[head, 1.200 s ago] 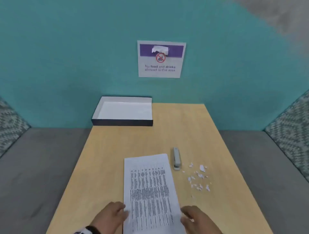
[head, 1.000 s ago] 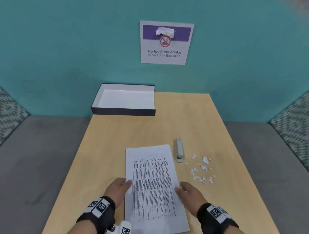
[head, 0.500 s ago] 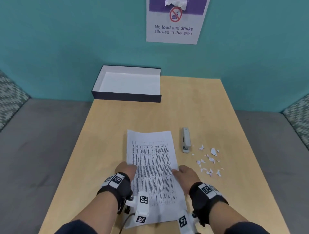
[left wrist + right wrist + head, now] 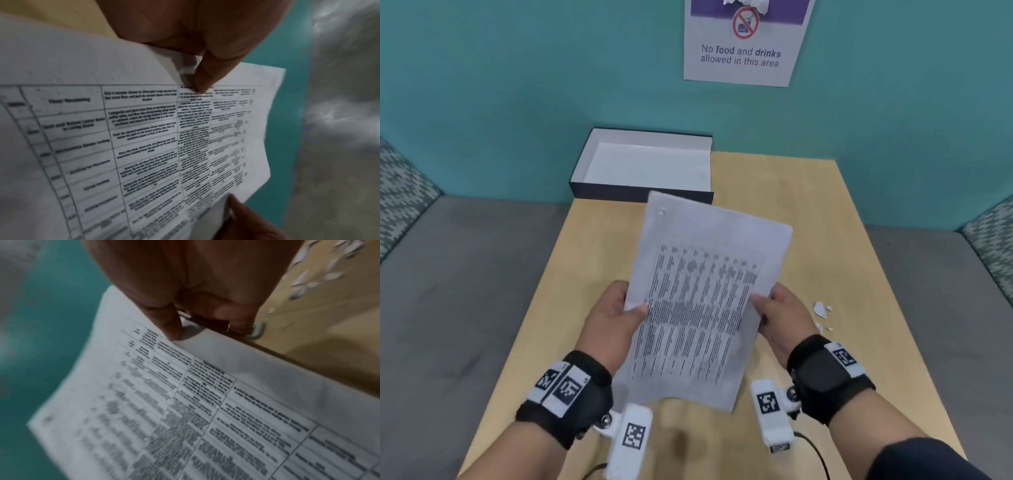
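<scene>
A printed sheet of paper with a table of text is held tilted above the wooden table. My left hand pinches its left edge, thumb on top. My right hand pinches the right edge the same way. In the left wrist view the left thumb presses on the paper. The right wrist view shows the right thumb on the paper, with more than one sheet edge under it. A grey stapler lies on the table just behind the right fingers and is hidden in the head view.
An open dark box with a white inside stands at the table's far left edge against the teal wall. Several torn paper scraps lie to the right of my right hand. A "No food and drinks" sign hangs on the wall. Grey seating flanks the table.
The paper lay flat on the table with both hands at its lower edges. Both hands have gripped its sides and lifted it off the table, tilted clockwise, covering the stapler.
</scene>
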The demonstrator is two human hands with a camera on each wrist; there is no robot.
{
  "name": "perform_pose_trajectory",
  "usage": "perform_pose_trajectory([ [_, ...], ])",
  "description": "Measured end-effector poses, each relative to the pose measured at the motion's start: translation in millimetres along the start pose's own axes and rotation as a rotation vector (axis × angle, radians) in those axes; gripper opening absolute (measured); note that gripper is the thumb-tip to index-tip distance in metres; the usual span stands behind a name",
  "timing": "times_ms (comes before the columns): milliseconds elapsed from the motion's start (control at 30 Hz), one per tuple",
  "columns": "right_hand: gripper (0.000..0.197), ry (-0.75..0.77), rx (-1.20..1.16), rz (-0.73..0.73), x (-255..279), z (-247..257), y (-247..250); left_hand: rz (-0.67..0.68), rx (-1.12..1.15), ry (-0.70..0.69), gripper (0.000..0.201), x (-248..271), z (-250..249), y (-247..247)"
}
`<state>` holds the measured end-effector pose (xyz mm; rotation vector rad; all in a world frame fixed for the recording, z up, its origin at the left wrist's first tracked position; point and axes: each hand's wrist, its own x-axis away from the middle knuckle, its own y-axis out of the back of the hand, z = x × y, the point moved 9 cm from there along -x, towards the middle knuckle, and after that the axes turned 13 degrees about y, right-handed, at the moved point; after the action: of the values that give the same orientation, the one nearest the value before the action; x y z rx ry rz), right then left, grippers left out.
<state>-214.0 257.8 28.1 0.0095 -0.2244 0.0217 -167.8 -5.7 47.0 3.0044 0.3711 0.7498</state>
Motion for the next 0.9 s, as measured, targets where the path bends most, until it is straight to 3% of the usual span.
perform_pose_trajectory([
  [167,0.017,0.307,-0.051,-0.037,9.0,60.4,-8.0,-0.082,0.125,-0.107,0.024,4.3,-30.4,8.2],
  [300,0.018,0.440,-0.085,-0.049,18.3,83.7,-10.5,-0.057,0.243,-0.182,0.036,13.1,-44.1,4.9],
  [500,0.025,0.366,-0.064,-0.067,21.1,65.4,-9.5,-0.091,0.292,-0.133,0.033,19.9,-41.2,1.7],
  [733,0.042,0.330,-0.088,-0.021,18.7,67.1,-14.2,-0.054,0.361,-0.282,0.028,32.5,-79.1,6.7],
  [900,0.047,0.245,0.139,-0.034,0.3,42.7,5.5,-0.049,0.316,-0.301,0.027,31.2,-79.2,3.1],
])
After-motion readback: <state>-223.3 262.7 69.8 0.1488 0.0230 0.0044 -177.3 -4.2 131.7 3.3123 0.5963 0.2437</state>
